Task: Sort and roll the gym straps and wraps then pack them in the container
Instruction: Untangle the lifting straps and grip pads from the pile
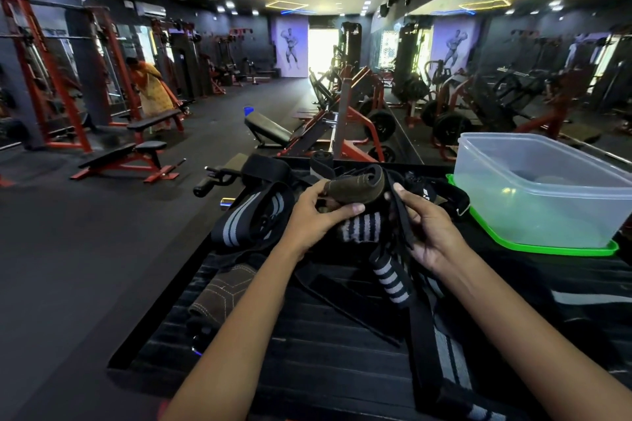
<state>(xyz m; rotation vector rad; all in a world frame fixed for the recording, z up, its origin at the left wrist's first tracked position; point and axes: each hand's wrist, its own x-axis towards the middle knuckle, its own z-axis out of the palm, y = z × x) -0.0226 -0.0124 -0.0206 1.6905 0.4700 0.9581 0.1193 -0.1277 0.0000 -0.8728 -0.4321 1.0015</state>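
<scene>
Both hands are working over the black ribbed desk (307, 345): the left hand (316, 215) is gripping a brown suede lifting pad (355, 186), and the right hand (425, 229) is pinching its thin black webbing strap (402, 215). Rolling should go best by keeping the strap taut and winding it tightly round the pad. The clear plastic container (547, 188) is sitting empty, near on the right, on its green lid (533, 246). Tangled grey-striped black wraps (249, 215) are crowding underneath and may snag.

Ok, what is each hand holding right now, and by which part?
Left hand pinches the brown leather pad at its left end; right hand grips the black strap trailing from it.
</scene>
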